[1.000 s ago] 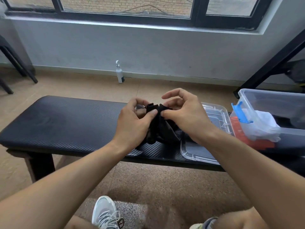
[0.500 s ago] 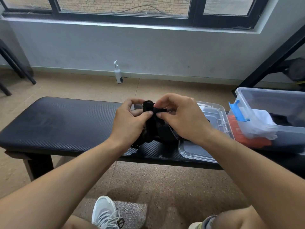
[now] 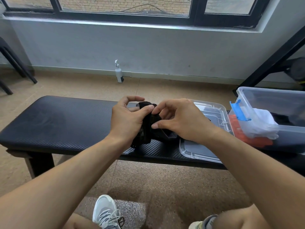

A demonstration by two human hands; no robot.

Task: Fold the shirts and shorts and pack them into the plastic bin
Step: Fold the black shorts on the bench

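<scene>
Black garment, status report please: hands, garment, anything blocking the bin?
Left hand and right hand pinch black garment above bench. Bin open; lid alongside.

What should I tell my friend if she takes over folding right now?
Left hand: pinching the black garment, bunched above the bench.
Right hand: pinching the same garment.
Plastic bin: at the bench's right end, open, with white cloth and something orange inside. Lid lies beside it.
Done: some clothes look packed.
Left: fold the black garment, put it in the bin.
</scene>
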